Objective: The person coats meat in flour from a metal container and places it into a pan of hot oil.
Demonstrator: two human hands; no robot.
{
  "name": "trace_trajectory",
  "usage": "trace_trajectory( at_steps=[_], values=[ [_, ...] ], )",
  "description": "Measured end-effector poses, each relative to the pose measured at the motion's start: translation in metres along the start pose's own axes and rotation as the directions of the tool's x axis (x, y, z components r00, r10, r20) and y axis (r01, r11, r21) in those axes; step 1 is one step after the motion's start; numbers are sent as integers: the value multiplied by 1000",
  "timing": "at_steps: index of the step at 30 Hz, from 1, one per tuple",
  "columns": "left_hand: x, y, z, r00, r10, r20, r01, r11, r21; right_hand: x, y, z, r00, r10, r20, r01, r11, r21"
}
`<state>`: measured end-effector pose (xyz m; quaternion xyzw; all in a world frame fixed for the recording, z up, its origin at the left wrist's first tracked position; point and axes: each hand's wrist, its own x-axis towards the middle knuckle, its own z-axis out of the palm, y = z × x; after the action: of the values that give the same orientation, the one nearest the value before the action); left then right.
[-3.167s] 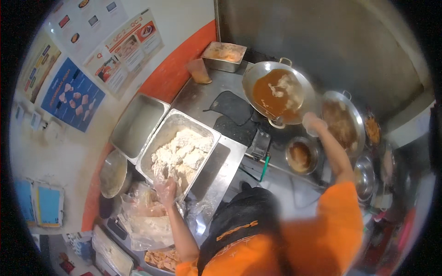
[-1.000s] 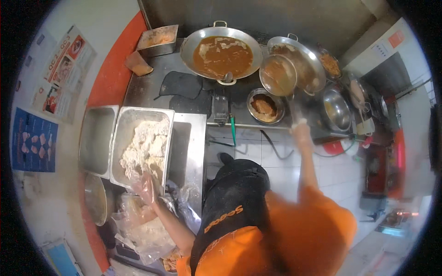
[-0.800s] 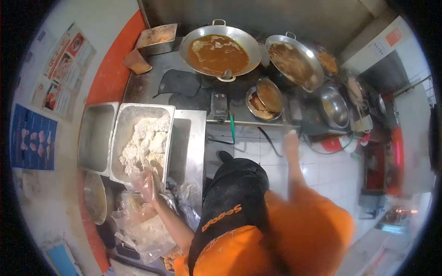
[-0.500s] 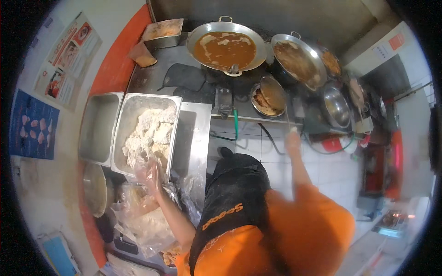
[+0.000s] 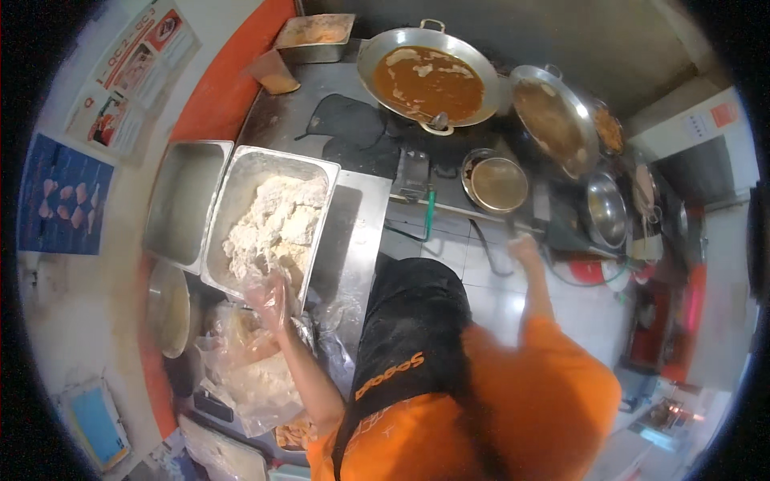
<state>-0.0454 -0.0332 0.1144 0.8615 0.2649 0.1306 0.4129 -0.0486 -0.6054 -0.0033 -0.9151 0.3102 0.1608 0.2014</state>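
Note:
My left hand point(image 5: 271, 301), in a clear plastic glove, is at the near edge of a deep steel pan point(image 5: 215, 255). Its fingers look apart and reach down to the flour-coated pieces point(image 5: 277, 212) heaped inside. Away to the right, my bare right hand point(image 5: 524, 247) is closed, slightly blurred, at the handle end of a round strainer point(image 5: 500, 184). The thin handle hardly shows. The strainer's disc lies level over a bowl point(image 5: 473, 163) on the stove edge, covering most of it.
Two wide pans of brown oil point(image 5: 429, 80) stand at the back, one with a ladle resting in it. Left of the flour pan is another steel pan point(image 5: 186, 204). A plastic bag of flour point(image 5: 249, 377) lies nearer me. At right sits a steel bowl point(image 5: 607, 210).
The strainer has gone from tilted up over the bowl to level across it. My left hand stays by the near edge of the flour pan. The whole view has shifted a little.

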Motion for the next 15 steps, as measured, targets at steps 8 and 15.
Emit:
trace_trajectory(
  at_steps=[8,15],
  values=[
    [7,-33,16,988,-19,-153,16,1000,-19,22,-97,-22,874,-196,-444,176,981,-87],
    [-2,-135,23,971,-133,-196,136,991,-1,120,-181,174,624,-569,535,-281,476,834]
  ],
)
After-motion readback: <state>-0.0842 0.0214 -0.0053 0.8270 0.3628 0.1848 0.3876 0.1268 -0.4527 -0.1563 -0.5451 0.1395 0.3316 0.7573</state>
